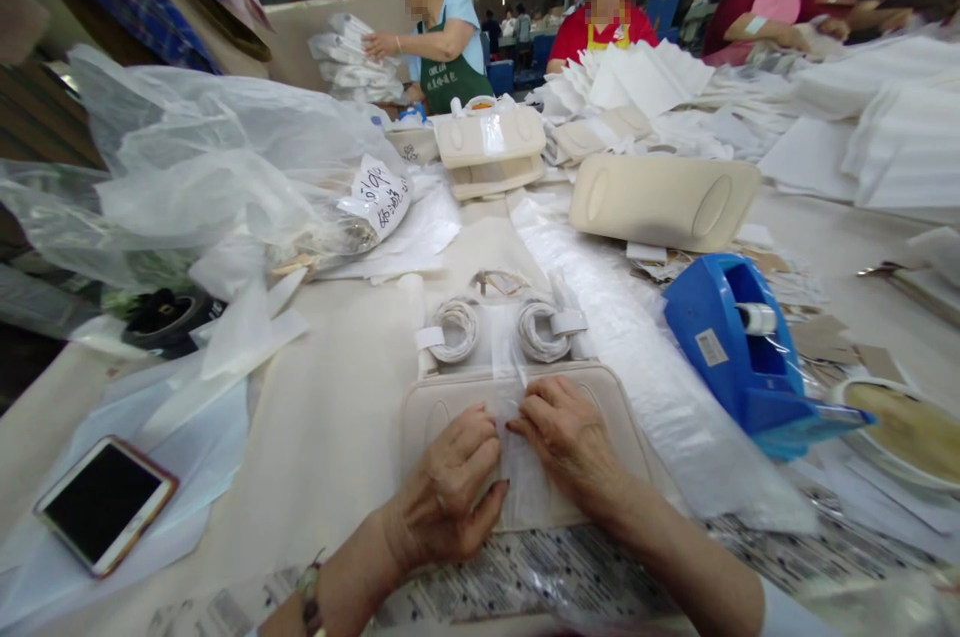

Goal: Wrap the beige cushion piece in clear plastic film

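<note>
A flat beige handbag (611, 407) with an oval seam near each end lies before me. Two white-wrapped coiled handles (455, 332) extend beyond its far edge, and a small metal buckle-like piece (501, 283) lies past them. A translucent plastic strip (516, 487) runs down the bag's middle. My left hand (457, 477) is closed at the strip's left side, fingers curled and thumb pointing toward it. From the right, my right hand (566, 432) pinches at the same strip, fingertips close to the left hand's. Exactly what lies between the fingertips is partly hidden.
To the right stand a blue tape dispenser (720, 347) and a bowl of yellowish paste (907, 427). A phone (106, 505) lies at left, below a large plastic bag (247, 167). Beige bags (664, 202) and white sheets (652, 77) sit farther back. Several co-workers (450, 47) are beyond.
</note>
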Action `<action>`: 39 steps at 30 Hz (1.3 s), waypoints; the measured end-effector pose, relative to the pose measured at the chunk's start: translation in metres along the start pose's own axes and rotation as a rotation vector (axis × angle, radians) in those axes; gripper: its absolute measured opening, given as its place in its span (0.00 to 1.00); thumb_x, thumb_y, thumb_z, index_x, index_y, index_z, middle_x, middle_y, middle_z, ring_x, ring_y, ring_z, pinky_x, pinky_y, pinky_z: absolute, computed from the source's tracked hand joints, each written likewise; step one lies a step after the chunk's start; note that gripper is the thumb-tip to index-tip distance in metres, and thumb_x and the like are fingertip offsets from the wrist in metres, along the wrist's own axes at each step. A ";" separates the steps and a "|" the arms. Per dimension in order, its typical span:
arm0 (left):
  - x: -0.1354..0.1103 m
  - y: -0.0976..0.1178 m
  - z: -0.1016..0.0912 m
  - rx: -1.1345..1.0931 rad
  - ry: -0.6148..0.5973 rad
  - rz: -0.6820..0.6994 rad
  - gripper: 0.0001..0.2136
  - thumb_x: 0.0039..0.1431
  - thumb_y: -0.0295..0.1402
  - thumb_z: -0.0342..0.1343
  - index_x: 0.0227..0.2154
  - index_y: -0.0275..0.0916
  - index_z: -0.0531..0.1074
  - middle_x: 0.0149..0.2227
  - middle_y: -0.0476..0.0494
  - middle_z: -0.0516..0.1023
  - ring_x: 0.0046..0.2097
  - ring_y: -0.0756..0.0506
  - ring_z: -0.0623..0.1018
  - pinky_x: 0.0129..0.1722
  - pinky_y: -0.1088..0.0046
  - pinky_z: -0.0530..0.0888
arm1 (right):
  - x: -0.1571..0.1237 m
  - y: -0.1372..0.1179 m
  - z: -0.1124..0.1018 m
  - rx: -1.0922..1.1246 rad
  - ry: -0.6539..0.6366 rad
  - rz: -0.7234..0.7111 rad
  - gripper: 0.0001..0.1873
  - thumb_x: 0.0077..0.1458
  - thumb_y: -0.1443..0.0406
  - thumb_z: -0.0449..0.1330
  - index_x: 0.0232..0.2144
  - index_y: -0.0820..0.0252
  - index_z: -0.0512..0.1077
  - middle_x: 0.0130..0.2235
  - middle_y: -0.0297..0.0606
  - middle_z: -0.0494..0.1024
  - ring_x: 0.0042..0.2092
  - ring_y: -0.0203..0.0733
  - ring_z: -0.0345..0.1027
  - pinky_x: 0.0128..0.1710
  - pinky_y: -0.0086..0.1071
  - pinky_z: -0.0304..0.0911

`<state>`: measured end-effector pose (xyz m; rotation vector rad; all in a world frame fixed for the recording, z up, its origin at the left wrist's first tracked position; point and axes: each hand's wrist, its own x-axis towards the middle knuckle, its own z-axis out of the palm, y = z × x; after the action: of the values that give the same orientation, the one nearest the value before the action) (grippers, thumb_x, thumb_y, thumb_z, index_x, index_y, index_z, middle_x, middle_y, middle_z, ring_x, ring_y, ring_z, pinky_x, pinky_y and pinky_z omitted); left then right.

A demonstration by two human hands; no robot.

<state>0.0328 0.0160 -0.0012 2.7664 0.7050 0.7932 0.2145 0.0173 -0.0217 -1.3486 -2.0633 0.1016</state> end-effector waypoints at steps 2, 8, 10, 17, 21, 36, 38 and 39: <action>-0.002 0.000 0.000 0.068 -0.001 0.035 0.13 0.56 0.24 0.48 0.44 0.27 0.65 0.42 0.31 0.72 0.51 0.39 0.70 0.53 0.56 0.72 | 0.000 -0.001 0.000 -0.008 0.005 0.004 0.10 0.51 0.71 0.63 0.22 0.59 0.67 0.29 0.36 0.70 0.34 0.42 0.61 0.32 0.33 0.57; -0.004 0.002 0.002 0.229 -0.059 0.120 0.16 0.57 0.28 0.49 0.47 0.25 0.67 0.43 0.33 0.75 0.52 0.37 0.68 0.53 0.54 0.70 | -0.001 -0.003 0.002 0.005 0.006 0.022 0.10 0.52 0.73 0.60 0.22 0.58 0.66 0.29 0.36 0.69 0.34 0.42 0.60 0.33 0.33 0.58; -0.005 0.004 0.002 0.258 -0.039 0.119 0.16 0.57 0.30 0.51 0.46 0.25 0.68 0.43 0.33 0.75 0.52 0.36 0.68 0.51 0.54 0.69 | -0.001 -0.004 0.002 0.002 0.004 0.034 0.10 0.51 0.73 0.61 0.22 0.58 0.66 0.29 0.36 0.70 0.35 0.43 0.60 0.33 0.33 0.58; -0.006 0.005 0.004 0.271 -0.038 0.126 0.15 0.58 0.29 0.50 0.45 0.24 0.69 0.44 0.30 0.75 0.50 0.37 0.71 0.46 0.59 0.70 | -0.001 -0.006 0.001 -0.011 0.024 0.074 0.10 0.51 0.73 0.60 0.23 0.58 0.66 0.30 0.38 0.70 0.36 0.44 0.62 0.34 0.35 0.60; -0.005 0.004 0.005 0.271 -0.070 0.147 0.16 0.58 0.30 0.49 0.46 0.23 0.68 0.47 0.28 0.74 0.52 0.37 0.71 0.47 0.58 0.71 | 0.002 -0.004 0.002 0.000 0.055 0.090 0.09 0.53 0.73 0.57 0.24 0.58 0.65 0.31 0.39 0.70 0.36 0.45 0.63 0.35 0.37 0.63; -0.009 -0.001 0.009 0.317 0.067 0.207 0.15 0.56 0.26 0.51 0.47 0.32 0.70 0.47 0.36 0.76 0.51 0.42 0.73 0.50 0.65 0.68 | -0.070 0.112 -0.161 -0.077 0.639 0.706 0.21 0.45 0.46 0.57 0.23 0.57 0.73 0.38 0.46 0.72 0.45 0.54 0.63 0.48 0.50 0.57; -0.010 -0.005 0.011 0.329 0.087 0.222 0.15 0.56 0.26 0.52 0.48 0.32 0.69 0.48 0.38 0.76 0.51 0.42 0.73 0.51 0.66 0.67 | -0.073 0.126 -0.168 0.032 0.577 0.822 0.22 0.41 0.45 0.57 0.17 0.57 0.72 0.33 0.45 0.73 0.42 0.54 0.65 0.44 0.48 0.58; -0.010 -0.005 0.011 0.335 0.092 0.214 0.15 0.57 0.27 0.52 0.48 0.32 0.69 0.48 0.38 0.76 0.51 0.43 0.73 0.52 0.66 0.67 | -0.073 0.129 -0.168 0.075 0.544 0.834 0.22 0.41 0.45 0.57 0.15 0.57 0.72 0.30 0.44 0.74 0.39 0.53 0.66 0.41 0.46 0.60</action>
<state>0.0293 0.0155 -0.0168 3.1662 0.6127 0.9238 0.4285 -0.0309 0.0218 -1.8544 -0.9644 0.1459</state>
